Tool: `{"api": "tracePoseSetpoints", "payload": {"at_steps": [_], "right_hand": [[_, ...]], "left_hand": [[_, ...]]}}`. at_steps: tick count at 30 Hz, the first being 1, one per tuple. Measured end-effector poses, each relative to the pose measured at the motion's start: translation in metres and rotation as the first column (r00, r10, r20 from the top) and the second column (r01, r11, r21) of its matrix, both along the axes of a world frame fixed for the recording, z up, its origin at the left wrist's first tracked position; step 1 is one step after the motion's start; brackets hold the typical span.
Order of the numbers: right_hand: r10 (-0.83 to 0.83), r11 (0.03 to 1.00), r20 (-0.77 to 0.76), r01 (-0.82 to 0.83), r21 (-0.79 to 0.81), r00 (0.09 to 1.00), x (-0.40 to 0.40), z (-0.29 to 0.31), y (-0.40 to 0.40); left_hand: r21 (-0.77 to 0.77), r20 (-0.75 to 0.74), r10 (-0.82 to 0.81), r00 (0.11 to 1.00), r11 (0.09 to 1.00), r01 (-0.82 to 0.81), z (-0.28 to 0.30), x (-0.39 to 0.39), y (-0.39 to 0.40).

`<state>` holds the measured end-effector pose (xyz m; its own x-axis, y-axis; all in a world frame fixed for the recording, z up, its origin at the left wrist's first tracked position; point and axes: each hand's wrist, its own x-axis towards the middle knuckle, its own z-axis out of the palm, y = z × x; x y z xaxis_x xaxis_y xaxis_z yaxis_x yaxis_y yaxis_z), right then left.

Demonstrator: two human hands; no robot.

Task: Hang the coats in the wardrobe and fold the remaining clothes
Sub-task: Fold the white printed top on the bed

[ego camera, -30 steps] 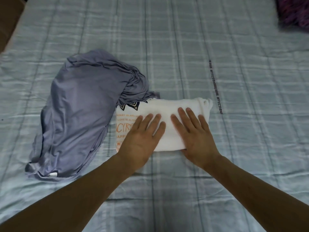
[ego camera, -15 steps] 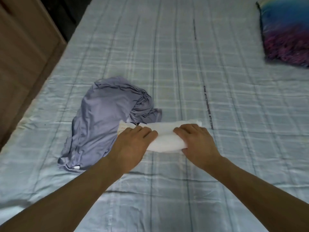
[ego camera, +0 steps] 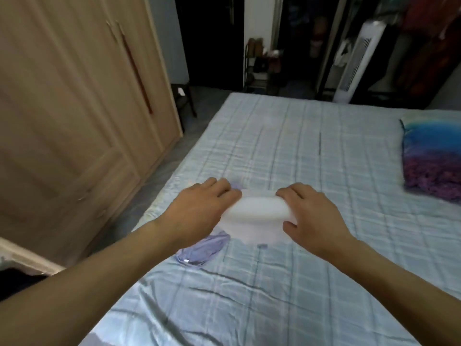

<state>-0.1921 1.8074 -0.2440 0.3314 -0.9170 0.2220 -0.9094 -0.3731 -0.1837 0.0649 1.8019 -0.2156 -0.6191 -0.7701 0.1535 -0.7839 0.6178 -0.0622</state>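
Half a second ago the folded white garment (ego camera: 258, 213) lay flat on the bed (ego camera: 287, 151) with both hands curled over its near edge; now it is lifted clear of the sheet, held up between the two hands. The view has swung upward too: the wooden wardrobe (ego camera: 74, 121) fills the left side, and a dark doorway, a shoe rack (ego camera: 262, 63) and a white tower fan (ego camera: 354, 61) show beyond the foot of the bed, where before only the sheet and a corner of the pillow (ego camera: 434, 158) were in sight. The purple-grey garment (ego camera: 202, 250), earlier spread wide to the left of the white one, now shows only as a small patch under the left forearm and a sliver behind the left knuckles.

Most of that purple-grey garment is hidden by the left arm and the raised bundle. The white bundle is blurred, so its print and folds cannot be made out, and its lower edge fades into the sheet. The pillow is cut off at the right edge. The room beyond the bed is dim and its contents are unclear.

The left hand (ego camera: 202, 208) grips the bundle's left end, palm down, fingers (ego camera: 224, 188) wrapped over the top and closed on the cloth. The right hand (ego camera: 314, 216) clamps the right end likewise, thumb under, fingers curled over. Both forearms reach forward from the bottom corners, converging on the bundle above the bed's near half
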Motion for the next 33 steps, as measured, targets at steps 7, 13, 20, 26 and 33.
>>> {"api": "tracePoseSetpoints", "payload": {"at_steps": [7,13,20,26,33], "right_hand": [[0.176,0.969,0.016,-0.170,-0.181,0.984,0.072,0.107,-0.002],[0.308,0.906,-0.001,-0.293,-0.305,0.951,0.170,0.164,0.020],[0.450,0.819,-0.098,-0.454,-0.352,0.888,0.312,0.206,0.086],[0.568,0.736,-0.129,-0.572,-0.362,0.813,0.436,0.222,0.149],[0.687,0.647,-0.183,-0.707,-0.285,0.703,0.564,0.212,0.189]], "left_hand": [[-0.201,-0.006,0.195,0.981,0.961,-0.192,0.111,0.072,0.049],[-0.286,0.033,0.310,0.950,0.914,-0.288,0.171,0.161,0.111],[-0.345,-0.026,0.467,0.884,0.825,-0.446,0.190,0.294,0.212],[-0.364,-0.053,0.585,0.809,0.744,-0.561,0.195,0.402,0.306],[-0.343,-0.033,0.720,0.693,0.643,-0.685,0.180,0.506,0.375]]}}
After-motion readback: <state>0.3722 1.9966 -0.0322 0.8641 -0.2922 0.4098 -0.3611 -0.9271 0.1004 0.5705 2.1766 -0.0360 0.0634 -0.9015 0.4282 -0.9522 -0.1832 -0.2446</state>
